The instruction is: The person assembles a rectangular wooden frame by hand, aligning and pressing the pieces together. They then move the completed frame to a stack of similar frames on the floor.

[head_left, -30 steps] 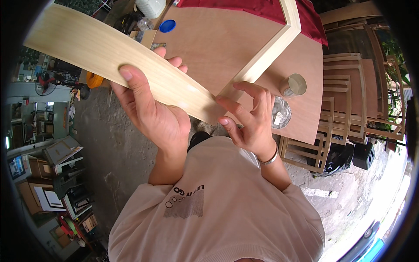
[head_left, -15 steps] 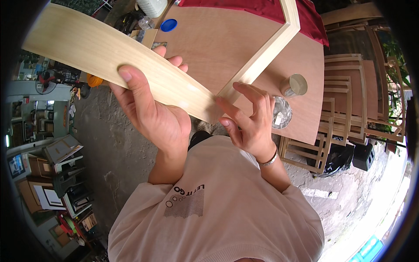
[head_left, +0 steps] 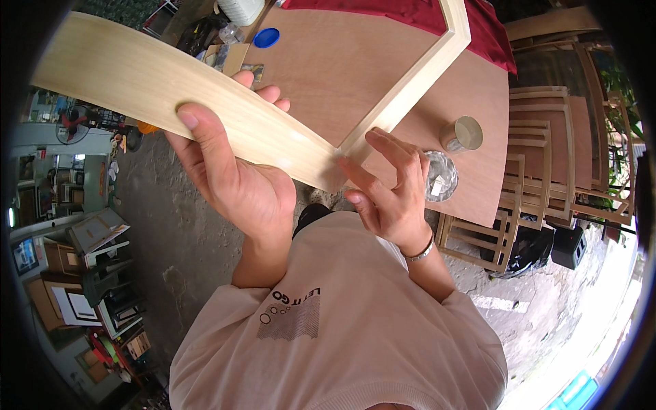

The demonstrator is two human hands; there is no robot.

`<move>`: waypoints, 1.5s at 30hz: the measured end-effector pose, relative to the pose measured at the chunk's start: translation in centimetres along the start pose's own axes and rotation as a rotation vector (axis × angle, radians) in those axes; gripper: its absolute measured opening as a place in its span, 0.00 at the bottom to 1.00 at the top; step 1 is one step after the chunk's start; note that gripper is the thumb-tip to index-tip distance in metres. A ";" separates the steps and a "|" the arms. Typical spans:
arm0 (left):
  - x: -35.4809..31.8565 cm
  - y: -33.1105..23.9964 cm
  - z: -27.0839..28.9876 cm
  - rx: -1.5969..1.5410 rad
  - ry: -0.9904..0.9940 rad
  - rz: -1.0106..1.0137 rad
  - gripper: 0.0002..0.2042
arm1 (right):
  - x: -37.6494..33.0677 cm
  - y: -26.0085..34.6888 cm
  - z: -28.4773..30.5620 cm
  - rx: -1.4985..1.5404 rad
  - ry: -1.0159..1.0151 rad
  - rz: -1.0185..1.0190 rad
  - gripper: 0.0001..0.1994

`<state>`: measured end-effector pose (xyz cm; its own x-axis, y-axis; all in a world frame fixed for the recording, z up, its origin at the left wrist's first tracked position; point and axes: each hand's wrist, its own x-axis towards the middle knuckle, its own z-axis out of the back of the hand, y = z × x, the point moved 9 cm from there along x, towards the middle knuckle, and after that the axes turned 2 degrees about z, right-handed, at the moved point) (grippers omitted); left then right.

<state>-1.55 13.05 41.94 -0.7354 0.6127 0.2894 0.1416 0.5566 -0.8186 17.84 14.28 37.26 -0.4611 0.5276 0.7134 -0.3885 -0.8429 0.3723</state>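
Observation:
A pale, unpainted wooden picture frame [head_left: 143, 72] is held up at a tilt over the near edge of the table, one corner toward me. My left hand [head_left: 232, 178] is closed round its wide left side, thumb on the upper face and fingertips showing past the inner edge. With its fingers apart, my right hand [head_left: 396, 195] touches the near corner with the index fingertip. Another bent finger rests by the right side, and the thumb stands off the wood. The far part of the frame runs out of view.
On the brown wooden table [head_left: 307, 75] stand an open tin can [head_left: 465, 134] and a round silvery dish [head_left: 442, 178]. A blue lid [head_left: 266, 38] and a dark red cloth [head_left: 389, 12] lie farther back. Wooden frames [head_left: 540, 164] lean at right; cluttered shelves [head_left: 116, 301] stand at left.
My left hand and the frame's left side have shifted slightly left and down. My right index finger stays at the corner.

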 end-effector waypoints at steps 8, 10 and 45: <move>-0.1 -0.2 0.4 0.022 -0.028 0.000 0.25 | 0.5 0.1 -0.6 -0.011 0.027 -0.083 0.17; -0.1 -0.2 0.5 0.030 -0.033 0.001 0.25 | 0.4 0.2 -0.7 -0.020 0.016 -0.058 0.18; 2.7 42.4 22.3 0.320 0.327 1.239 0.18 | -39.9 -27.9 0.6 0.021 -0.397 -1.489 0.28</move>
<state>-12.35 25.82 -3.04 -0.0340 0.7483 -0.6624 0.4058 -0.5954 -0.6934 47.59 16.74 -1.22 0.5582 0.8068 -0.1937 -0.2769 0.4011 0.8732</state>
